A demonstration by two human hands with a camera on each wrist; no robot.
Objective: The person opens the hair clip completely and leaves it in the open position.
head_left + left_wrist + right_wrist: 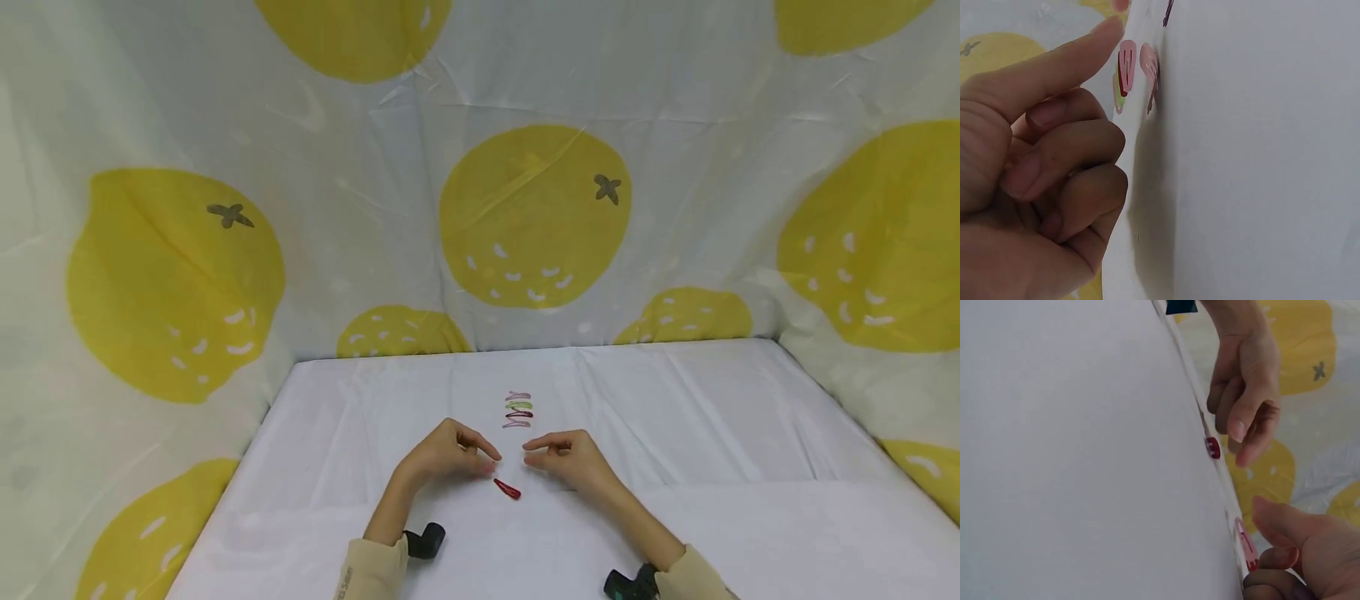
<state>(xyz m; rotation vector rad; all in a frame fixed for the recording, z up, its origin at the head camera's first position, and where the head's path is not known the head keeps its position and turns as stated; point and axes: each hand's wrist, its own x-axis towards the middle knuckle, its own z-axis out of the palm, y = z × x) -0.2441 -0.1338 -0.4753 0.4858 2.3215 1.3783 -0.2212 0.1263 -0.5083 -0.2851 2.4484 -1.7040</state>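
My left hand [453, 450] hovers just above the cloth, index finger reaching out and the other fingers loosely bent, holding nothing that I can see. Facing it from the right, my right hand [573, 458] has a similar pose, with a gap between the two hands. A red snap hair clip [507, 489] lies slanted near the left fingertips, touched by neither hand. Beyond the hands, a short column of hair clips includes a pink one [517, 396], a green one [519, 406], a dark red one [519, 414] and a nearer pink one [517, 424].
A white cloth [315, 467] covers the table. Behind it and at the sides hangs a pale curtain [360, 208] with yellow fruit prints. Black devices sit at the left wrist [425, 541] and the right wrist [632, 585], next to beige sleeves.
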